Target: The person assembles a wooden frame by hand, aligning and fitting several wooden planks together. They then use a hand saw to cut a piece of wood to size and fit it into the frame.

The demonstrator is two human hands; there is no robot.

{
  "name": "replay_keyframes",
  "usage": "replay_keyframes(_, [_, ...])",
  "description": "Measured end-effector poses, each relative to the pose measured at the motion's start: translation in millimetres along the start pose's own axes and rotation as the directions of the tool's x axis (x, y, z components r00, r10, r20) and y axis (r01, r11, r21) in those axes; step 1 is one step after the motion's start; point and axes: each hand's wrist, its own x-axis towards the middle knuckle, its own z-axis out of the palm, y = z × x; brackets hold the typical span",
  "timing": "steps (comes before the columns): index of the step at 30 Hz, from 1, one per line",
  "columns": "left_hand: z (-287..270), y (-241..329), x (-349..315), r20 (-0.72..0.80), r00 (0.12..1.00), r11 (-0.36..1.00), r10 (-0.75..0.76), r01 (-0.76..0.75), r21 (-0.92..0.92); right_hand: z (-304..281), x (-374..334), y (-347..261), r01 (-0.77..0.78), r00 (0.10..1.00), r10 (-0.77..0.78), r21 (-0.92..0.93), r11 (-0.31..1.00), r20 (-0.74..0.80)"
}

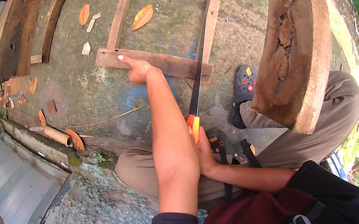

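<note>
My left hand [140,70] grips a short brown wooden board [167,64]. Its thumb lies on top near the left end, and the other fingers are mostly hidden. Two long wooden strips run away from the board, forming a frame: a left strip [122,15] and a right strip [211,21]. Close to my body, my right hand [204,152] is closed round the orange and yellow handle of a handsaw [195,92]. The dark blade points away from me and crosses the board near its right end. Whether the teeth have bitten into the wood cannot be seen.
A thick curved timber [292,44] rises at the right, over my bent leg. More timbers [19,36] stand at the far left. Dry leaves [142,17], wood scraps and a tube-like piece [57,136] litter the concrete. A low ledge borders a metal sheet [17,173] at left.
</note>
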Motion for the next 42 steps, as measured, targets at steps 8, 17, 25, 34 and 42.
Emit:
replay_keyframes(8, [-3, 1, -1, 0.026, 1.000, 1.000, 0.006, -0.006, -0.030, -3, -16, -4, 0.131, 0.991, -0.131, -0.013, 0.991, -0.019])
replay_keyframes(17, [0, -2, 5, -0.007, 0.998, 0.998, 0.059, -0.059, 0.010, -49, 27, -77, 0.239, 0.971, -0.241, -0.053, 0.969, -0.014])
replay_keyframes(25, [4, -11, 14, -0.036, 0.997, 0.996, 0.067, -0.065, 0.056, -162, 131, -148, 0.436, 0.896, -0.308, -0.503, 0.746, 0.320])
replay_keyframes(34, [14, -15, 20, -0.104, 0.986, 0.981, 0.132, -0.115, 0.155, -192, 204, -298, 0.576, 0.777, -0.066, -0.664, 0.477, 0.626])
replay_keyframes(42, [8, -19, 40, -0.167, 0.970, 0.965, 0.176, -0.137, 0.222, -109, 280, -320, 0.831, 0.549, -0.313, -0.467, 0.302, 0.775])
